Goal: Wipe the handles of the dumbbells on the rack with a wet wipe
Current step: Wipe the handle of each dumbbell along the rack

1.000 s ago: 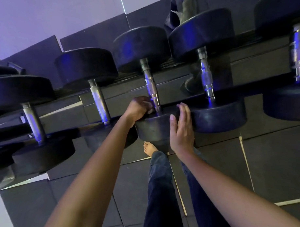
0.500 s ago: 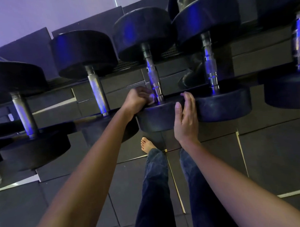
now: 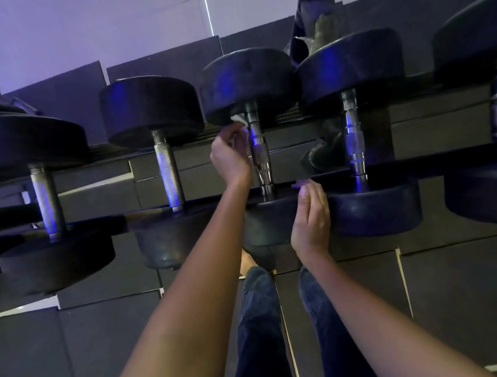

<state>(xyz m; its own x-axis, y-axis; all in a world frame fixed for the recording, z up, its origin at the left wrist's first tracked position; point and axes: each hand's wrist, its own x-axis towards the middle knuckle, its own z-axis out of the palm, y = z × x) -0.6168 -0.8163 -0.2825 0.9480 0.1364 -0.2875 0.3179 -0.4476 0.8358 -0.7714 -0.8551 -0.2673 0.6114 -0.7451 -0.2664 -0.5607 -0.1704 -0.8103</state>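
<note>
The left hand [image 3: 230,158] pinches the limp white wet wipe [image 3: 239,119] against the far end of the black rubber dumbbell's [image 3: 249,75] slick chrome handle [image 3: 258,151]. The right hand [image 3: 310,217], fingers straight, steadies that heavy dumbbell's near head [image 3: 267,224].

Dumbbells [image 3: 151,110] side by side on rack [image 3: 438,163].

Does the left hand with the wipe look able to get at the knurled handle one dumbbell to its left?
Probably yes. The knurled handle is bare along its length, nothing crossing it, and the left hand, gripping the wipe, is right beside it at the neighbouring handle.
</note>
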